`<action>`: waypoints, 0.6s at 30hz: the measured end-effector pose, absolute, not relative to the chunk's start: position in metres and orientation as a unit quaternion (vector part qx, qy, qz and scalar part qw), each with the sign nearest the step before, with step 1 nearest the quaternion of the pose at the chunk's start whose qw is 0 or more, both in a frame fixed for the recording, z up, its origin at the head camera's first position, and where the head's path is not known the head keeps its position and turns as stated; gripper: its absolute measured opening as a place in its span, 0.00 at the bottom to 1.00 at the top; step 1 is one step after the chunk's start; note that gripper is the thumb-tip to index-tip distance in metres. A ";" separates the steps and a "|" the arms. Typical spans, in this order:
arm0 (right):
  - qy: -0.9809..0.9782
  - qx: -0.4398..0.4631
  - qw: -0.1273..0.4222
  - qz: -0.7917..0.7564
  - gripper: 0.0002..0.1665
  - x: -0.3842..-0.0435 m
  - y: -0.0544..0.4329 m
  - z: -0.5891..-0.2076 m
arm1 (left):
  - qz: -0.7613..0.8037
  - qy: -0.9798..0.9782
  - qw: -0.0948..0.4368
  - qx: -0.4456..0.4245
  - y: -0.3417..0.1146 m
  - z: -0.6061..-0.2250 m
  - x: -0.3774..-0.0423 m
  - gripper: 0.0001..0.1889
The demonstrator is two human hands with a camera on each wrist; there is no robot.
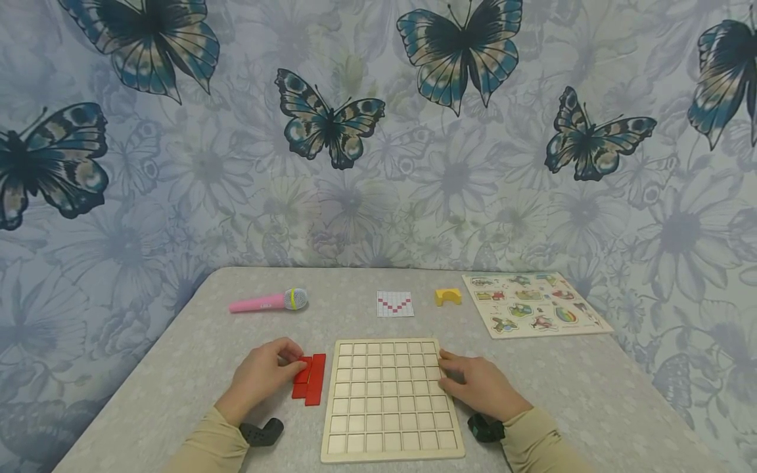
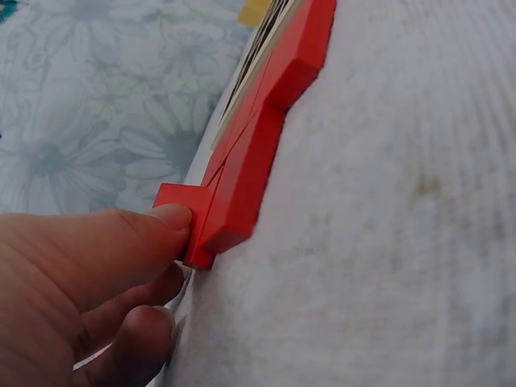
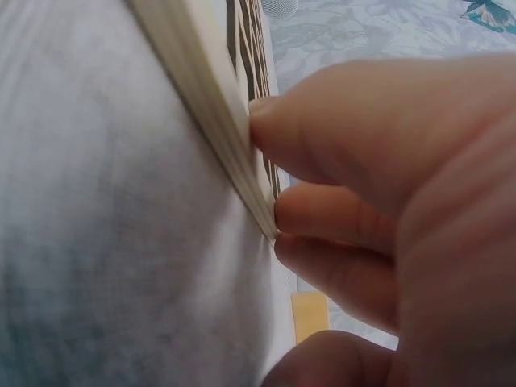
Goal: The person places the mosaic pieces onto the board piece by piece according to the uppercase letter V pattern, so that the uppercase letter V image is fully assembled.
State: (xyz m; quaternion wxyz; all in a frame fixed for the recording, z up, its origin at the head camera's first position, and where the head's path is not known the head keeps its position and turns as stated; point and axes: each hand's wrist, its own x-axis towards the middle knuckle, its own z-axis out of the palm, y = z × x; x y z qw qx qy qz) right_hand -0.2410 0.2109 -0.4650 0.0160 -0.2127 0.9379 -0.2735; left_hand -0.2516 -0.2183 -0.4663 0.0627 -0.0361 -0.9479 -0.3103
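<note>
In the head view, the left forearm, in a tan sleeve [image 1: 213, 443], comes in from lower left and slants up and inward; the left hand [image 1: 260, 376] leans over the red pieces [image 1: 316, 380], thumb and fingers pinching the leftmost part of the group. The pieces lie on the bench [image 1: 171, 374], just left of the gridded board [image 1: 389, 397], side by side and staggered. Their long axes run from near to far, the far ends tipped slightly to the right. The right forearm slants up and inward from lower right, and the right hand [image 1: 487, 387] touches the board's right edge with loosely bent, unclenched fingers. The board lies flat, its sides running away from the person.

In the left wrist view, the thumb presses one small red piece from above, with fingers curled beneath; whether that piece is lifted cannot be told. The other red pieces stretch in a stepped line from lower middle toward the top, alongside the board's pale edge.

In the right wrist view, the upper digit's tip rests at the board's rim, two fingertips meet the edge below it, and a yellow block [image 3: 310, 316] shows beyond.
</note>
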 end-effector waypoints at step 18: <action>0.936 -0.214 0.012 -0.280 0.29 -0.239 0.211 -0.465 | -0.395 -0.915 0.070 -0.036 -0.220 -0.461 -0.253 0.05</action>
